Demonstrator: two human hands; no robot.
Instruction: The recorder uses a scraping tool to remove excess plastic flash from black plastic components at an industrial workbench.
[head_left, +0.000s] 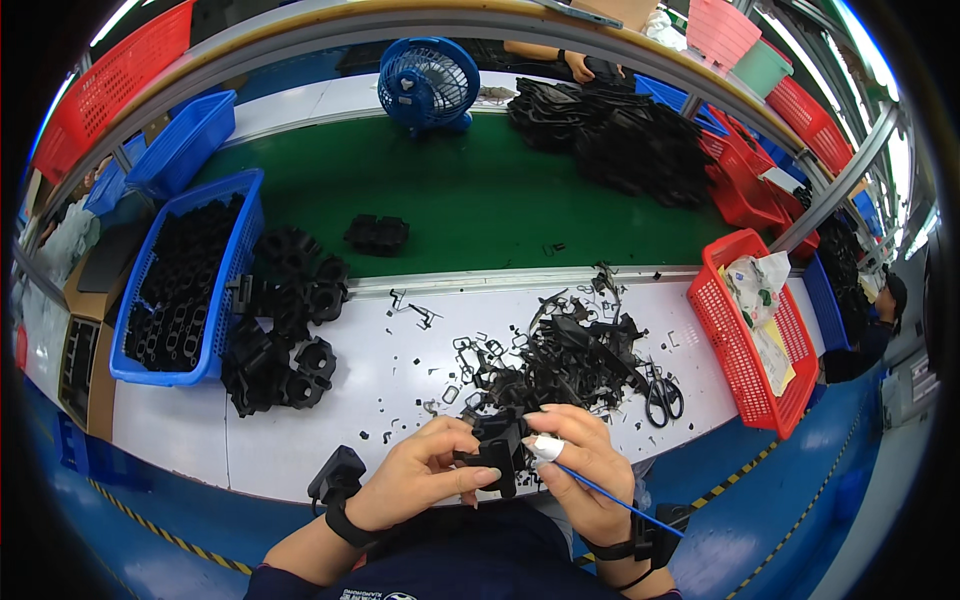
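Observation:
Close to my body, over the front edge of the white table, a black moulded plastic part (503, 452) sits in my left hand (428, 466), fingers closed round it. My right hand (580, 470) is closed on a thin blue rod-shaped tool (625, 506) whose shaft points down to the right. The tool's working end is hidden by my fingers. My right fingertips reach the part's right side, and one finger wears a white wrap. Beyond both hands lies a heap of black plastic scraps (570, 365). Black-handled scissors (660, 397) rest right of it.
Black moulded parts (295, 330) are piled at left beside a blue crate (250, 260) of black pieces. A red basket (700, 290) holding bags and paper stands at right. A blue fan (425, 85) and a dark heap (640, 145) lie beyond the green belt (440, 200); another person's hand (580, 66) is behind.

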